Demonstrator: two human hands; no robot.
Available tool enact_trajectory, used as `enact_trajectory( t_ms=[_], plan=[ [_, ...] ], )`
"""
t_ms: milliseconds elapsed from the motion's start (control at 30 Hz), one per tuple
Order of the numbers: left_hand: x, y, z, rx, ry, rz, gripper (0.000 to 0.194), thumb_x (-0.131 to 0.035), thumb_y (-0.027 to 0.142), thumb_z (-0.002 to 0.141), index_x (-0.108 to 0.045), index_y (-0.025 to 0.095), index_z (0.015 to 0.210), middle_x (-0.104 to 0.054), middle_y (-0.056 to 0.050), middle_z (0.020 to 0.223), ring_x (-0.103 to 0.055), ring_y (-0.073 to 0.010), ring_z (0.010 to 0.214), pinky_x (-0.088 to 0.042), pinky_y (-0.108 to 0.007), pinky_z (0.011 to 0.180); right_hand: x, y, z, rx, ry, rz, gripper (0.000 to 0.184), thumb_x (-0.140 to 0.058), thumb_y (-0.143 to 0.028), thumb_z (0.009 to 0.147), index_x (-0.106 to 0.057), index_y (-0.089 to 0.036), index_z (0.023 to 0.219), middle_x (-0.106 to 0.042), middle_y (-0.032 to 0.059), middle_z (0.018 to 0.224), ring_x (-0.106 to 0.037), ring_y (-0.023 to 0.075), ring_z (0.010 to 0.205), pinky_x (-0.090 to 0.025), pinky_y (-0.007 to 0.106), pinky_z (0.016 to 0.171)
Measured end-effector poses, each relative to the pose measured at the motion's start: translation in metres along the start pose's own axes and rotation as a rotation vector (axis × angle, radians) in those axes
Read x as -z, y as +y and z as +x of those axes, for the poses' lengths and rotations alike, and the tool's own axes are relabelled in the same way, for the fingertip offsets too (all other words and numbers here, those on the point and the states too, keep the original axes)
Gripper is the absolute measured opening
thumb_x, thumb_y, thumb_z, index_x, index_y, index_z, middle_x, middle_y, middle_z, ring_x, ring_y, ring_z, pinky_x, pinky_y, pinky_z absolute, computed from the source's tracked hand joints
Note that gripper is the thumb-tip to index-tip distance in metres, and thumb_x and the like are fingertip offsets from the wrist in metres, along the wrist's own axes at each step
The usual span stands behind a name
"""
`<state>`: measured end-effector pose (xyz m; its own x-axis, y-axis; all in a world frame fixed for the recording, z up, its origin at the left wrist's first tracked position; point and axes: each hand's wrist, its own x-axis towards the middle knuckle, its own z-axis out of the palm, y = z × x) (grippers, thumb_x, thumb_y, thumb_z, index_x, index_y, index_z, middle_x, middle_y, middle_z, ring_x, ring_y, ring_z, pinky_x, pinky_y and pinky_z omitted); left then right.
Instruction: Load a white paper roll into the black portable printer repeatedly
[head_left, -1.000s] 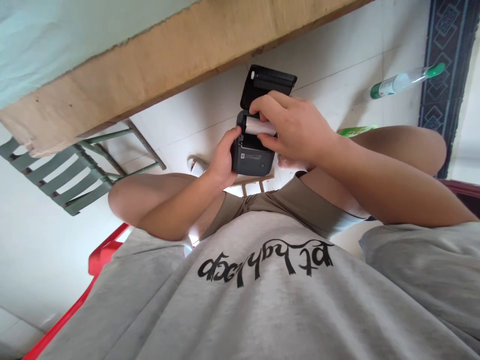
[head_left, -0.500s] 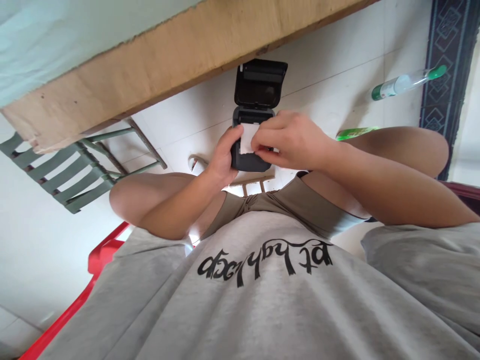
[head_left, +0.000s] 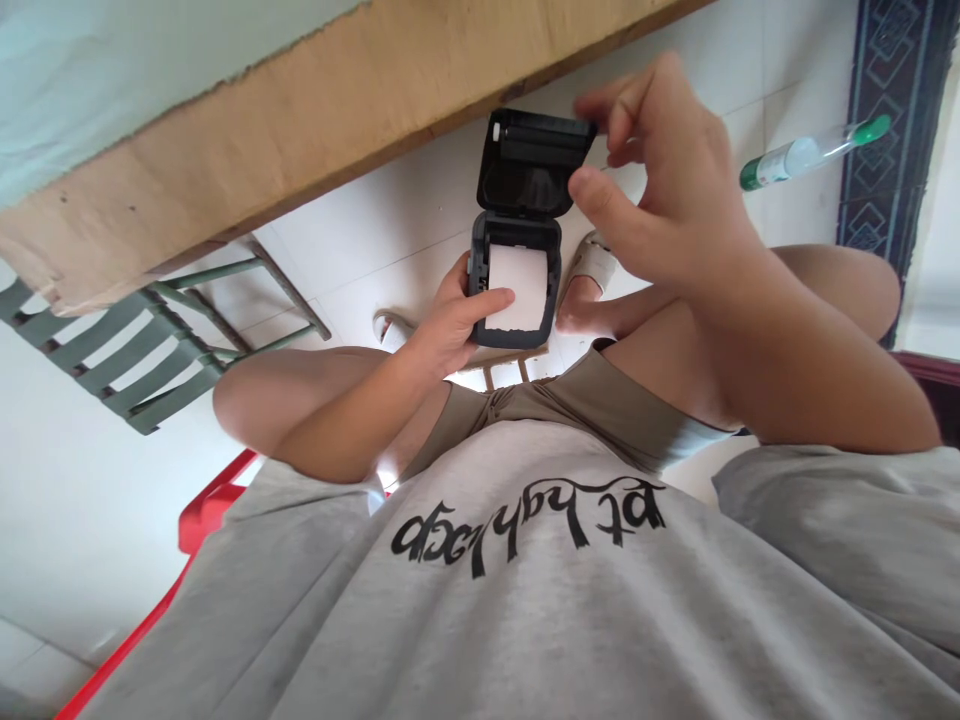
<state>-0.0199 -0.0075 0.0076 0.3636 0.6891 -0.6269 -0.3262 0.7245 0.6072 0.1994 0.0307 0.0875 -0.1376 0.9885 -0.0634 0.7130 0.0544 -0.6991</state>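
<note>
A black portable receipt printer (head_left: pixel 517 335) is held over my lap, its lid (head_left: pixel 529 175) swung up on the hinge. Inside lies a white paper roll (head_left: pixel 529 275), with its torn end toward me. My left hand (head_left: pixel 457 315) grips the printer's left side, the thumb pressing on the paper. My right hand (head_left: pixel 660 180) is raised at the lid's right edge, thumb and fingers apart. Its fingertips are close to the lid's upper corner; whether they touch it I cannot tell.
A wooden table edge (head_left: pixel 300 140) runs just beyond the printer. On the tiled floor a plastic bottle (head_left: pixel 802 160) with a green cap lies at the right. A green strapped folding stool (head_left: pixel 180 340) stands at the left, near a red chair (head_left: pixel 214 510).
My right hand has let go of the paper and moved up and right to the lid. The left thumb has shifted onto the paper, which now shows fully inside the printer.
</note>
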Motion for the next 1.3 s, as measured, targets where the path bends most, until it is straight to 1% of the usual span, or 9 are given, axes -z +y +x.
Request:
enact_trajectory(
  t_ms=[167,233,333,567,767,900,1067,1167,1300],
  plan=[
    [-0.003,0.001,0.001,-0.022,0.036,-0.001,0.058,-0.102,0.033,0.062,-0.067,0.022,0.107,-0.075,0.0,0.096,-0.077,-0.0246,0.095,-0.063,-0.036,0.084,-0.005,-0.002,-0.002,0.031,0.054,0.139,0.016,-0.049,-0.036,0.096,-0.041,-0.023,0.093,-0.066,0.0047,0.099,-0.068,0.0154,0.095,-0.053,0.035,0.089],
    [-0.003,0.002,0.0,-0.018,0.029,-0.003,0.059,-0.102,0.032,0.062,-0.067,0.023,0.108,-0.075,-0.001,0.098,-0.077,-0.0258,0.099,-0.063,-0.037,0.087,-0.007,0.0,0.0,0.001,-0.014,0.107,0.014,-0.052,-0.036,0.095,-0.049,-0.023,0.099,-0.069,0.0062,0.108,-0.067,0.0159,0.099,-0.052,0.033,0.086],
    [-0.004,0.003,-0.002,-0.026,0.001,-0.006,0.06,-0.103,0.034,0.061,-0.067,0.025,0.108,-0.076,-0.001,0.103,-0.077,-0.0266,0.104,-0.063,-0.036,0.087,-0.013,0.006,0.001,-0.019,-0.189,0.057,0.033,-0.058,-0.041,0.092,-0.058,-0.022,0.119,-0.069,0.0104,0.132,-0.066,0.0198,0.117,-0.055,0.033,0.09],
    [-0.003,0.004,-0.003,-0.038,-0.011,-0.014,0.056,-0.099,0.052,0.072,-0.07,0.025,0.112,-0.078,-0.001,0.102,-0.076,-0.0218,0.095,-0.06,-0.032,0.079,-0.031,0.008,0.001,-0.055,-0.448,0.011,0.068,-0.062,-0.051,0.091,-0.049,-0.023,0.151,-0.065,0.0127,0.145,-0.068,0.0247,0.118,-0.057,0.04,0.105],
    [-0.005,0.006,-0.002,-0.097,0.024,-0.068,0.032,-0.088,0.035,0.084,-0.072,0.024,0.109,-0.075,-0.001,0.099,-0.072,-0.0184,0.088,-0.056,-0.034,0.082,-0.037,0.005,0.005,-0.019,-0.423,-0.008,0.071,-0.063,-0.049,0.09,-0.048,-0.023,0.155,-0.061,0.013,0.153,-0.066,0.0256,0.126,-0.058,0.038,0.108],
    [-0.003,0.009,-0.003,-0.131,0.003,-0.09,0.032,-0.089,0.033,0.083,-0.071,0.024,0.108,-0.075,0.0,0.098,-0.072,-0.0175,0.089,-0.057,-0.034,0.083,-0.042,0.006,0.006,0.021,-0.391,-0.01,0.069,-0.066,-0.046,0.09,-0.049,-0.024,0.154,-0.06,0.0127,0.156,-0.066,0.0258,0.128,-0.059,0.037,0.103],
    [-0.005,0.012,-0.003,-0.067,0.032,-0.082,0.033,-0.079,0.055,0.092,-0.076,0.025,0.106,-0.08,-0.004,0.102,-0.076,-0.0263,0.108,-0.062,-0.036,0.088,-0.04,0.005,0.006,0.009,-0.397,-0.035,0.069,-0.064,-0.051,0.092,-0.05,-0.026,0.154,-0.061,0.0119,0.155,-0.067,0.0259,0.124,-0.059,0.036,0.094],
    [-0.007,0.011,0.001,-0.061,0.078,-0.129,0.037,-0.06,0.059,0.101,-0.076,0.025,0.106,-0.081,-0.004,0.105,-0.074,-0.0304,0.123,-0.062,-0.038,0.096,-0.037,0.006,0.007,0.022,-0.379,-0.032,0.061,-0.058,-0.052,0.096,-0.052,-0.026,0.15,-0.062,0.0108,0.152,-0.066,0.025,0.127,-0.059,0.039,0.104],
    [-0.008,0.01,0.01,-0.096,0.188,-0.198,0.039,-0.055,0.057,0.105,-0.074,0.023,0.104,-0.081,-0.003,0.103,-0.076,-0.0283,0.123,-0.064,-0.038,0.1,-0.029,0.007,0.007,0.031,-0.275,-0.037,0.055,-0.048,-0.051,0.101,-0.054,-0.023,0.148,-0.061,0.0112,0.152,-0.061,0.0244,0.14,-0.055,0.041,0.118]
  ],
)
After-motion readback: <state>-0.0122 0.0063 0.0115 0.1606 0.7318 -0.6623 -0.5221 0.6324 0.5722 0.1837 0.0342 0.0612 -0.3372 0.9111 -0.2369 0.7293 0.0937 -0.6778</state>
